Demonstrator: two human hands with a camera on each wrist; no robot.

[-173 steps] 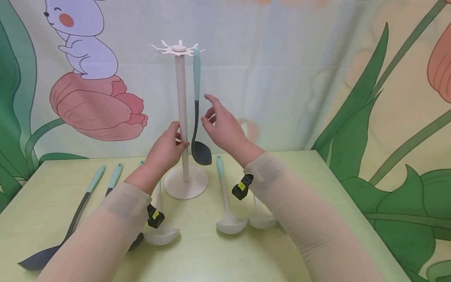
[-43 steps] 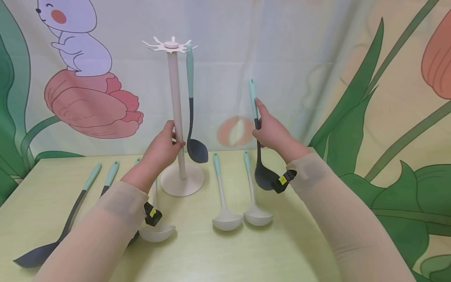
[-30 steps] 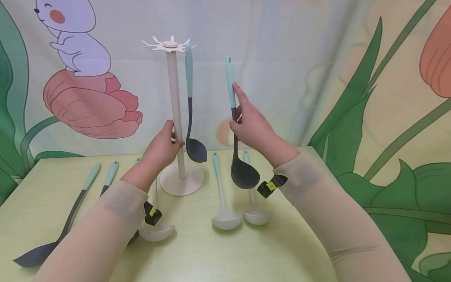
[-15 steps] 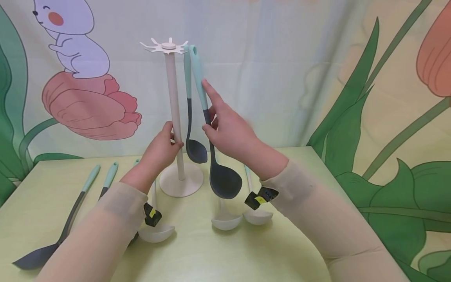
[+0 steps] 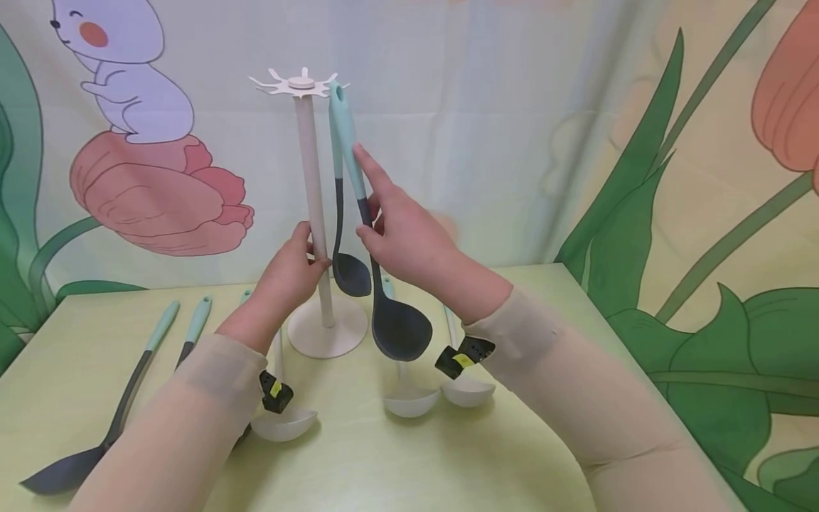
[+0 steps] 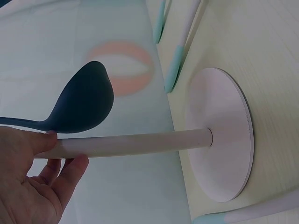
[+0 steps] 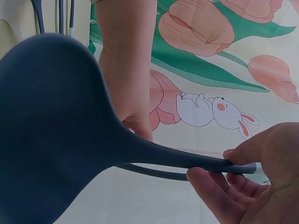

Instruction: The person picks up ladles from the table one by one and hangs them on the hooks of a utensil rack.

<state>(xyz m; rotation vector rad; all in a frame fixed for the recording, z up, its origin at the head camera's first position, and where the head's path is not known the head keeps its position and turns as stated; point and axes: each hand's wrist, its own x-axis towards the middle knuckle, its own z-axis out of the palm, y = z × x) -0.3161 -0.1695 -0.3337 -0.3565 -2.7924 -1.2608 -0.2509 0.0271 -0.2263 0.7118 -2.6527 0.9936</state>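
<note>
My left hand (image 5: 288,274) grips the pole of a pale utensil stand (image 5: 308,156), fingers and thumb round it. My right hand (image 5: 412,231) pinches a ladle (image 5: 403,328) with a dark bowl and mint handle, index finger laid along the handle. The ladle tilts, and its handle's top hole is at the right-hand hooks of the stand's crown (image 5: 301,87); whether it is on a hook I cannot tell. Just behind it, a second dark ladle (image 5: 352,276) hangs from the crown. Its bowl is close to my left thumb in the left wrist view.
Two white ladles (image 5: 411,404) lie on the table (image 5: 358,469) right of the stand's round base (image 5: 313,341). Another white ladle (image 5: 284,425) lies near my left sleeve. Dark utensils with mint handles (image 5: 163,323) lie at the left, partly hidden by that arm. A printed curtain hangs behind.
My right hand picked up a dark ladle and carried it left from the right side to the stand's crown. My left hand stays on the pole.
</note>
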